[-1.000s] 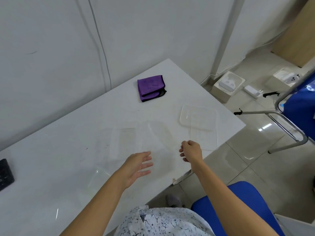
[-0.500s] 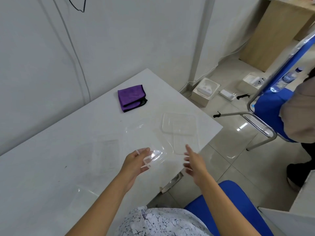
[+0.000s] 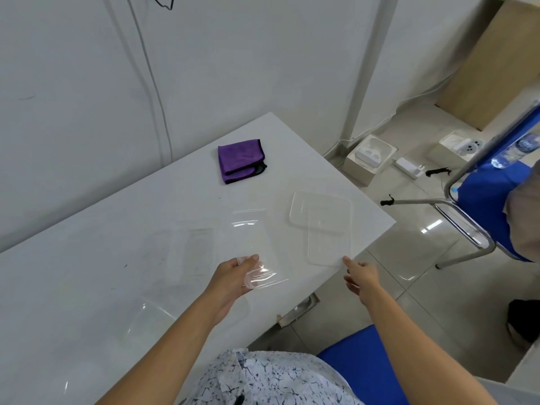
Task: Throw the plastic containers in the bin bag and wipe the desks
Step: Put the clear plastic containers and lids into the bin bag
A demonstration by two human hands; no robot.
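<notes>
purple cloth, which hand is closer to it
Left. The left hand, gripping a clear container, is toward the person from the purple cloth; the right hand is by a lid farther right.

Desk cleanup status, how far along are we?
Done: nothing visibly; no bin bag in view. In hand: the left hand grips one clear container; the right hand, fingers straight, touches a flat lid at the desk edge. Left: binning these and the other lid overlapping it, then wiping; the purple cloth lies folded, untouched.
</notes>
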